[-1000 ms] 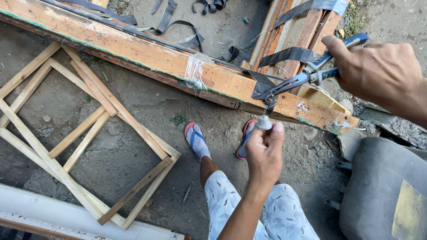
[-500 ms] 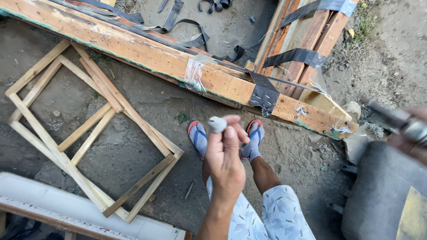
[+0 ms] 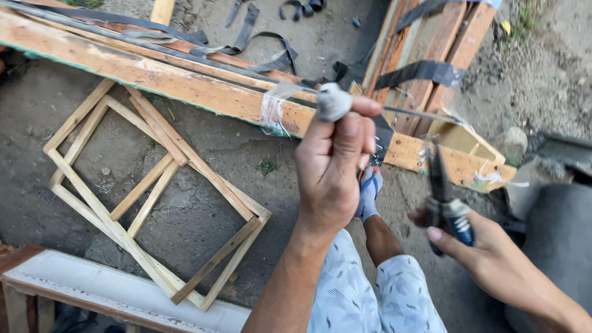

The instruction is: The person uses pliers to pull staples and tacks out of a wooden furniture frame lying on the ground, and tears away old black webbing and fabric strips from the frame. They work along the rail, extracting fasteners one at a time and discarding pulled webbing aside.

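Seen from above, the left hand [image 3: 333, 172] is raised at centre, its fingertips pinched around a small, rounded, grey-white lump [image 3: 333, 102] that has a thin metal wire [image 3: 419, 115] running out to the right. The right hand [image 3: 478, 246], lower right, is closed around blue-handled pliers [image 3: 445, 197], which point upward. Below lie a long wooden beam [image 3: 154, 80] and a flat wooden frame [image 3: 148, 185] on bare dirt.
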A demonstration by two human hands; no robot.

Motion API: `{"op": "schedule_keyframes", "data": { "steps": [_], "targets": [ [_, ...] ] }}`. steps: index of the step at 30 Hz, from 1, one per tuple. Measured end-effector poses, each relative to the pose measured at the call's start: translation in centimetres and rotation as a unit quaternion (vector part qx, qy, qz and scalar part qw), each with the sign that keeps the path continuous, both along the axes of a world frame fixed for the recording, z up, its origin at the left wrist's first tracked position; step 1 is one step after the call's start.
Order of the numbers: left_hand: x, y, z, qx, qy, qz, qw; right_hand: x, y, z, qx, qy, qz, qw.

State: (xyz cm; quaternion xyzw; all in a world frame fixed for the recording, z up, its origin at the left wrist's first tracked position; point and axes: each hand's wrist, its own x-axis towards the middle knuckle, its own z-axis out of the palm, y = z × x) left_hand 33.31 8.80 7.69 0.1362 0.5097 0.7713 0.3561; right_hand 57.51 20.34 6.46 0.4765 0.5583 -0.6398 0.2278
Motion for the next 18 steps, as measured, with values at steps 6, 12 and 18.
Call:
{"op": "schedule_keyframes", "data": {
  "steps": [6, 12, 18],
  "targets": [
    [0.4, -2.1, -1.0, -0.006, 0.019, -0.007, 1.0, -0.3, -1.8, 0.0, 0.01, -0.112, 0.115, 0.987],
    [-0.7, -1.8, -1.1, 0.014, -0.016, -0.064, 0.998, -0.7, -2.4, 0.2, 0.028, -0.126, 0.169, 0.977],
    [-0.1, 0.3, -1.3, 0.077, -0.024, -0.107, 0.991, -0.3, -2.6, -0.2, -0.171, -0.076, 0.034, 0.982]
  ]
}}
